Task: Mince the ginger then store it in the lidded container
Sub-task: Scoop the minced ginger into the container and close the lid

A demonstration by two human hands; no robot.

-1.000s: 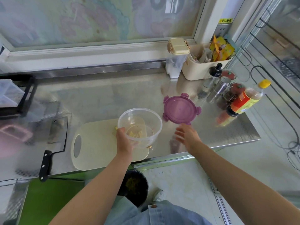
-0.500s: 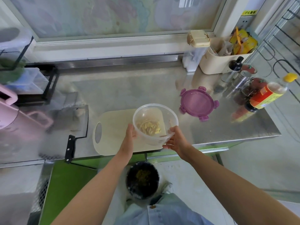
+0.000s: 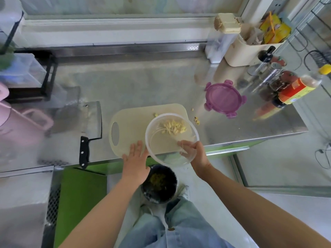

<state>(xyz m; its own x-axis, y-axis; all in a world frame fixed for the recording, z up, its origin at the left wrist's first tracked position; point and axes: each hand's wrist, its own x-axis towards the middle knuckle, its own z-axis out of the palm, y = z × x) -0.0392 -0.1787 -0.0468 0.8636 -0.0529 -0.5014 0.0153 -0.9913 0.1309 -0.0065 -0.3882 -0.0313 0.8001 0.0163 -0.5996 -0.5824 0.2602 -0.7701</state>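
Far left, a pink jug (image 3: pixel 21 120) was seen on the steel counter (image 3: pixel 143 83), with a black rack (image 3: pixel 48 74) of clear boxes behind it. Next along, a cleaver (image 3: pixel 91 120) was laid flat, its black handle pointed at the counter's near edge, just beside the cutting board (image 3: pixel 129 126). The left hand (image 3: pixel 136 161) was laid flat on the board's near edge, fingers (image 3: pixel 138 149) straight and pressed close together, just beside the clear container (image 3: pixel 170 140); contact with it could not be made out. The container was held tilted over the board's near right corner and past the counter's edge. The minced ginger (image 3: pixel 172 127) was heaped against the container's far wall. Its near rim was pinched by the right hand (image 3: pixel 196 154), thumb on one face of the wall and curled fingers (image 3: pixel 184 144) on the other. A black bin (image 3: pixel 159 183) was seen on the floor below. A few stray ginger bits (image 3: pixel 197 120) were scattered on the steel beside the board. Further right, well apart from the container, the purple lid (image 3: pixel 223 98) was lying on the counter. Beyond it, a sauce bottle (image 3: pixel 295 88), shakers (image 3: pixel 272 68) and a beige tub (image 3: pixel 240 51) were crowded into the far right corner.
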